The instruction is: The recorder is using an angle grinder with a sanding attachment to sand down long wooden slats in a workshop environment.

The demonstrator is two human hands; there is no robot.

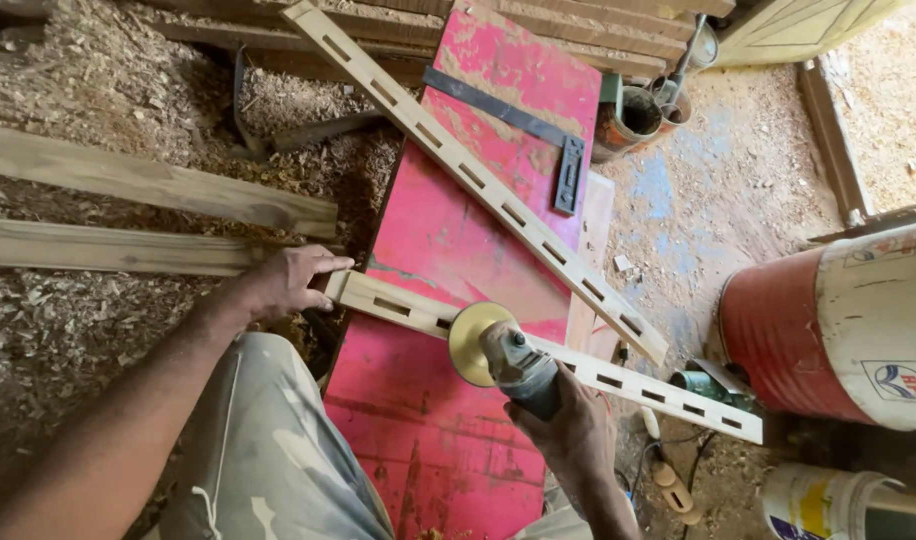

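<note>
While the left hand presses flat on the pale slotted wooden strip across the red board, the right hand grips a grey disc sander; sanding appears underway, needing steady passes.

Grinder in right hand, on slat

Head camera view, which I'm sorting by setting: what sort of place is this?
Likely a carpentry workshop: wood shavings cover the floor, slotted pale wooden rails lie on a red board, and the right hand holds a disc sander.
</note>
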